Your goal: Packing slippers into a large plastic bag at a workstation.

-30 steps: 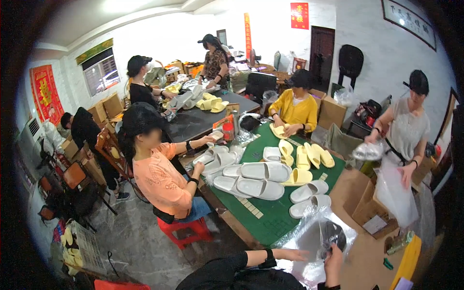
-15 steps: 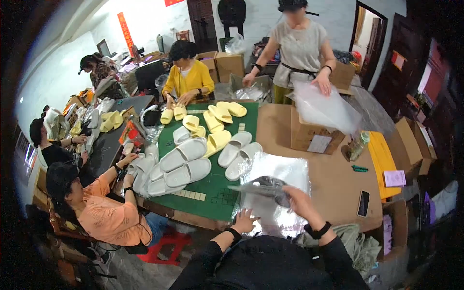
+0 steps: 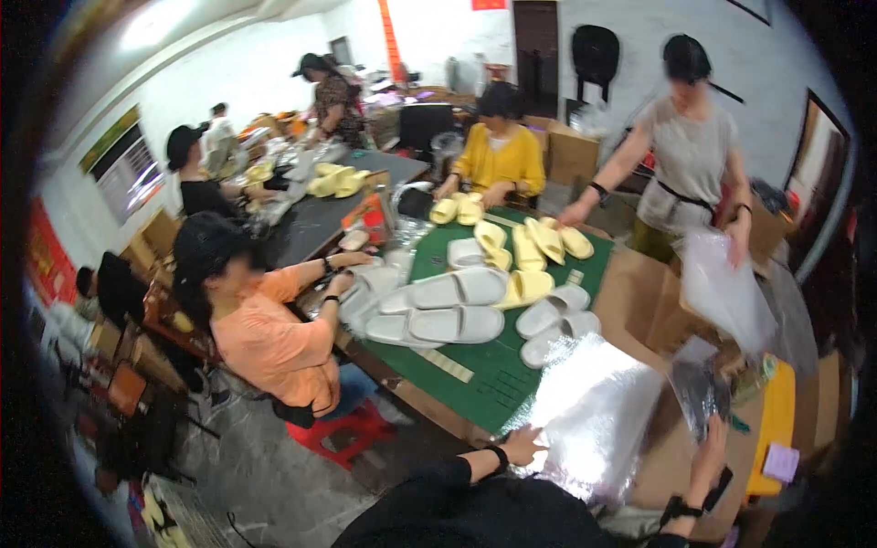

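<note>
My left hand [image 3: 523,447] lies on the near left edge of a stack of shiny clear plastic bags [image 3: 598,402], its fingers stretched out. Off to the right, my right hand [image 3: 703,461] grips the lower end of a crumpled clear plastic bag [image 3: 700,395] with a dark tint, held up beyond the stack's right edge. Just past the stack sits a pair of pale grey slippers [image 3: 559,320] on the green mat [image 3: 489,388]. More grey slippers [image 3: 457,325] lie side by side to the left, with several yellow slippers [image 3: 528,245] behind them.
A person in orange [image 3: 283,333] sits at the left, handling grey slippers. Across the table, a person in yellow [image 3: 498,155] touches yellow slippers, and a standing person [image 3: 690,155] holds a translucent plastic sheet [image 3: 726,288]. A red stool [image 3: 343,434] stands below; a yellow board [image 3: 767,429] lies at the right.
My view has turned left. My right hand has carried the clear plastic bag from above the stack to its right side. The left hand still rests at the stack's near edge.
</note>
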The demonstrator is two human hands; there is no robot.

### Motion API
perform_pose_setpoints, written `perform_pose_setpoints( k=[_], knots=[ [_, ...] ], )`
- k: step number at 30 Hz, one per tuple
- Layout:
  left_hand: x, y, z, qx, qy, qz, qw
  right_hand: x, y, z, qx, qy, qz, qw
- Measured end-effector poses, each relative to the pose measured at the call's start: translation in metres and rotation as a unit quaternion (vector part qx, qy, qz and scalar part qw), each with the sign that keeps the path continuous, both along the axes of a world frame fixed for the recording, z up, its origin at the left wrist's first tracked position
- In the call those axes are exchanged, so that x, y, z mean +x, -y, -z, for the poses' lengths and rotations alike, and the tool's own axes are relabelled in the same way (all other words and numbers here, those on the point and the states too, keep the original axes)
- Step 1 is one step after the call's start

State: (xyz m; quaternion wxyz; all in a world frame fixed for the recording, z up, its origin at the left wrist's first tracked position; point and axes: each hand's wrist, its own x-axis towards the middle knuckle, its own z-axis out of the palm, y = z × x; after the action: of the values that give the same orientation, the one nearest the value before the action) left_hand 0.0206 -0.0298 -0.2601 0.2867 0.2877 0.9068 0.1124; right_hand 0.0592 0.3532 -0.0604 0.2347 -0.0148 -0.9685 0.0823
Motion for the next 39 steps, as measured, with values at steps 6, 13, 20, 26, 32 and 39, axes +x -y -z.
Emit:
perform_pose_setpoints(
  k=[6, 13, 20, 26, 32, 39],
  knots=[
    [0.002, 0.003, -0.007, 0.009, 0.02, 0.012, 1.0, 0.033, -0.035, 0.155, 0.042, 0.091, 0.052, 0.994],
    [-0.001, 0.007, -0.026, 0.045, 0.036, -0.016, 0.998, -0.003, 0.06, 0.151, -0.16, 0.216, 0.023, 0.963],
    [0.002, 0.015, -0.03, 0.035, -0.008, -0.093, 0.995, -0.008, 0.096, 0.154, -0.088, 0.235, 0.12, 0.961],
    [-0.002, 0.019, -0.019, 0.077, -0.006, -0.232, 0.97, -0.023, 0.101, 0.206, -0.136, 0.236, 0.052, 0.961],
    [-0.011, 0.023, -0.003, 0.056, 0.041, -0.261, 0.963, -0.018, 0.102, 0.183, -0.217, 0.351, 0.265, 0.872],
    [-0.021, 0.026, 0.003, 0.162, 0.003, -0.348, 0.923, -0.03, 0.053, 0.277, -0.291, 0.312, 0.269, 0.864]
  ],
)
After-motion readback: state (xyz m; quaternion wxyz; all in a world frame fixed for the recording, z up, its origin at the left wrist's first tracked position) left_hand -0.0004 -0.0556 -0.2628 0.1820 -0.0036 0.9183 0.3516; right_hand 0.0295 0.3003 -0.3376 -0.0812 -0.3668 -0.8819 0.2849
